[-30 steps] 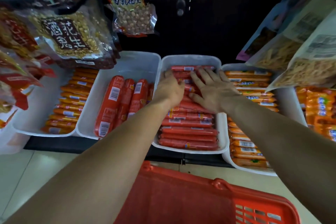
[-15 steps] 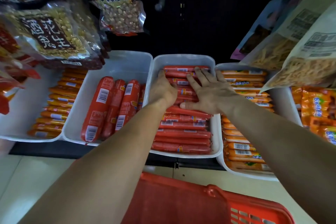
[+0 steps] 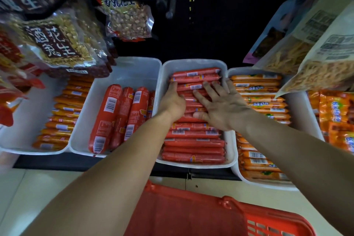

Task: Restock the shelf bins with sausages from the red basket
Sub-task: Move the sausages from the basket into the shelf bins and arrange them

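The middle white bin (image 3: 191, 62) holds a stack of thin red sausages (image 3: 193, 142) lying crosswise. My left hand (image 3: 172, 102) lies along the left ends of those sausages, by the bin wall, fingers pointing away from me. My right hand (image 3: 222, 105) rests flat on top of the stack with its fingers spread; the thumb touches a sausage lower down. Neither hand lifts a sausage. The red basket (image 3: 191, 214) sits below the shelf at the bottom of the view, and my arms hide its inside.
A bin of thick red sausages (image 3: 118, 119) stands to the left, with a bin of orange sausages (image 3: 63, 115) beyond it. Another bin of orange sausages (image 3: 262, 101) is on the right. Hanging peanut bags (image 3: 57, 44) and snack packs (image 3: 316, 53) overhang the bins.
Both hands stay on the red sausages in the middle bin. The right hand's fingers have spread and shifted slightly over the stack. The view has drifted a little.
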A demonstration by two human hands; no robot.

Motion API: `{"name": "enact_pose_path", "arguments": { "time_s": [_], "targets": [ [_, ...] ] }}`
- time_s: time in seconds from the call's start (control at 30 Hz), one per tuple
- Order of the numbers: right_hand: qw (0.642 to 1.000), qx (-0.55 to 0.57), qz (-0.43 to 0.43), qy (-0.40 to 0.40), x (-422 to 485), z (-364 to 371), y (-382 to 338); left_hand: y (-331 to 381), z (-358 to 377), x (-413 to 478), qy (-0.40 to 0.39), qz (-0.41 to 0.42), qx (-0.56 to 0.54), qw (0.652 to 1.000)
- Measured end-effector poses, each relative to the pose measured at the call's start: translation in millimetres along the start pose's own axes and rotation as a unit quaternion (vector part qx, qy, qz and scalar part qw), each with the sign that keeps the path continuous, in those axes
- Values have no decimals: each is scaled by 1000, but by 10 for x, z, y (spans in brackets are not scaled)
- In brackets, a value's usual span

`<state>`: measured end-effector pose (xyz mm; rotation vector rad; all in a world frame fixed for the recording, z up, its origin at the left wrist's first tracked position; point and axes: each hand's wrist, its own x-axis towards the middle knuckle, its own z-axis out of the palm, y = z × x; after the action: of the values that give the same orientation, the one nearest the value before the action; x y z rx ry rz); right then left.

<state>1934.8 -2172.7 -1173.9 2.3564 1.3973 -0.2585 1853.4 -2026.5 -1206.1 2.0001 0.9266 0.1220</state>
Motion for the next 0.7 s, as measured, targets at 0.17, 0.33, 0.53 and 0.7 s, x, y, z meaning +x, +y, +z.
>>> {"name": "enact_pose_path", "arguments": {
  "time_s": [0.17, 0.33, 0.53, 0.7],
  "targets": [
    [996, 68, 30, 56, 92, -39, 89, 113, 6, 58, 39, -39, -112, 992],
    [995, 64, 52, 59, 307, -9, 27, 161, -7, 83, 15, -66, -152, 986],
    [992, 69, 90, 56, 372, -47, 66, 200, -114, 136, 1, -84, -139, 987],
    [992, 53, 112, 26, 433, -39, 71, 315, -101, 71, 74, -90, -76, 990]
  ]
}}
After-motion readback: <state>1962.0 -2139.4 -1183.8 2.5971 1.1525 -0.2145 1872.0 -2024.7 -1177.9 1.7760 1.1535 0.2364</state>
